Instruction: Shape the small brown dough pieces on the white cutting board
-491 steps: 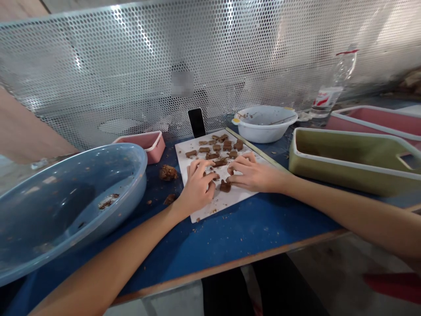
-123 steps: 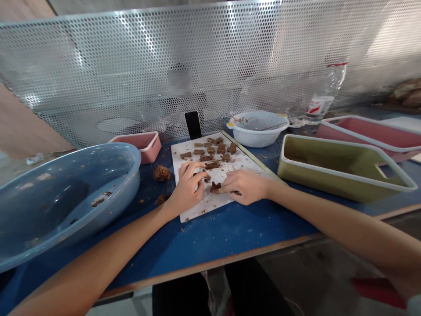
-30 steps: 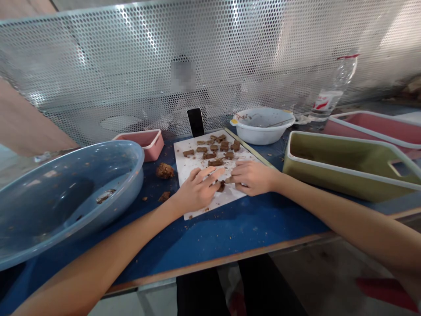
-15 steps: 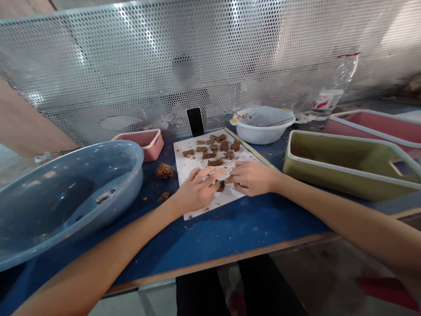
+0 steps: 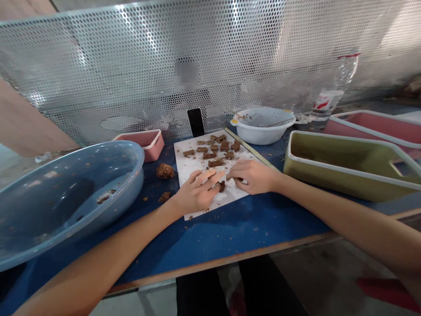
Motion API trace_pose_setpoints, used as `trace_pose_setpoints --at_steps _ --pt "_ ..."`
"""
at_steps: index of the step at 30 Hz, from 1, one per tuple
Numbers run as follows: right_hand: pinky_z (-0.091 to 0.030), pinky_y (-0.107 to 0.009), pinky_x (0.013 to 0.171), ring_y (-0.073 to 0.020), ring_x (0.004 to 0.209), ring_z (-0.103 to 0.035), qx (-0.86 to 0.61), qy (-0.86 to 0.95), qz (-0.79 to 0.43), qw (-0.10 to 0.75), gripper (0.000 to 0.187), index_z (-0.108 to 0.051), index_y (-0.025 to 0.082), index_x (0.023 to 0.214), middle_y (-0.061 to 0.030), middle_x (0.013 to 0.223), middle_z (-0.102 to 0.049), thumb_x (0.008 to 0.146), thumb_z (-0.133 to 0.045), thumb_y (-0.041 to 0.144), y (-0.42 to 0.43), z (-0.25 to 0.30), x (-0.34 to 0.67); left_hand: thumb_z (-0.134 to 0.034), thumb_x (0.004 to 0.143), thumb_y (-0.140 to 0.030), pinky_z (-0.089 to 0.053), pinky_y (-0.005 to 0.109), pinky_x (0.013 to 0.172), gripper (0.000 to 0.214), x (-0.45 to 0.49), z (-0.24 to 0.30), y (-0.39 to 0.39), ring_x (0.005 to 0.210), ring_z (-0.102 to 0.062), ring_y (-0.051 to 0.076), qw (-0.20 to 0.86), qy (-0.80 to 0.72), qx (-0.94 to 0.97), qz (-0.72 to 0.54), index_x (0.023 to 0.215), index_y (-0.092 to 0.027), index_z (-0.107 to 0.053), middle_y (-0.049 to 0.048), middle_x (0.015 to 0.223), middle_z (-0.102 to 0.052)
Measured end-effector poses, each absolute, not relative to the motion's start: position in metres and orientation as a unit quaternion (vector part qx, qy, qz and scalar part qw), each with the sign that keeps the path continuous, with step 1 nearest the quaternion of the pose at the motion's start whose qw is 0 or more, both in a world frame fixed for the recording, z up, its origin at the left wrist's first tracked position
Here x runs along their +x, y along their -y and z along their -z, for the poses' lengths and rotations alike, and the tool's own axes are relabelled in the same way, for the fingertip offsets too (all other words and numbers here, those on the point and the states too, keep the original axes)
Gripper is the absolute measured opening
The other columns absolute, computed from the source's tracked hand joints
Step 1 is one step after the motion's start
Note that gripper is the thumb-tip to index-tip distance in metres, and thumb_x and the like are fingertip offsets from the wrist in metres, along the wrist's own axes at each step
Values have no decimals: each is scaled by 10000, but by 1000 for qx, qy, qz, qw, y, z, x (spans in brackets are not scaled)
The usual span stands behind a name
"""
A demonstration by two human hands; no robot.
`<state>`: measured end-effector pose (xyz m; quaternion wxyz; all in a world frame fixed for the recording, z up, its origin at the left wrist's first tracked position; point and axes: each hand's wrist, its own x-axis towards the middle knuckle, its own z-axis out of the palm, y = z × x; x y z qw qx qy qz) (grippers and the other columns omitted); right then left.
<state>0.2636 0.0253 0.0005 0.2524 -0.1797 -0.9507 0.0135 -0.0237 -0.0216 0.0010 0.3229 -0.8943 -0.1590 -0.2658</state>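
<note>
A small brown clay-like piece (image 5: pixel 222 187) is on the white board (image 5: pixel 197 212), partly hidden by my fingers. My left hand (image 5: pixel 197 191) steadies it from the left with the thumb side, the other fingers reaching over it. Just to the right is my right hand (image 5: pixel 255 176), its fingers curled in toward the thumb; whatever lies between the fingertips is too small to make out. Farther up the board are several brown shaped pieces, the nearest one (image 5: pixel 215 163) just beyond my fingertips.
Left of the board are a brown lump (image 5: pixel 165 171), a smaller lump (image 5: pixel 164 197), a blue basin (image 5: pixel 131 193) and a pink box (image 5: pixel 155 147). Behind stand a phone (image 5: pixel 196 122) and white basin (image 5: pixel 263 135). A green bin (image 5: pixel 332 177) and bottle (image 5: pixel 329 101) are right.
My right hand has drawn slightly up and right from the brown piece, which now shows more. My left hand stays beside it with little movement.
</note>
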Motion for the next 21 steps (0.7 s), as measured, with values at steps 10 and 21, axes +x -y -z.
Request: trace_pose_setpoints --at_steps 10,21 --pt "-504 -487 1100 -292 1202 -551 -152 951 -119 241 263 -721 231 1308 -128 1216 -572 1151 -545 347 -43 6 257 -581 972 -88 -509 548 1061 218 -27 -1 18 1320 -596 361 253 226 -891 301 958 -173 -782 196 1406 -679" --pt "-450 -445 1067 -273 1126 -487 -146 955 -150 209 280 -703 214 1274 -105 1151 -562 1176 -508 390 -47 5 254 -575 965 -56 -493 588 1101 245 -27 1 17 1349 -571 380 218 240 -895 307 1020 -164 -788 204 1411 -654"
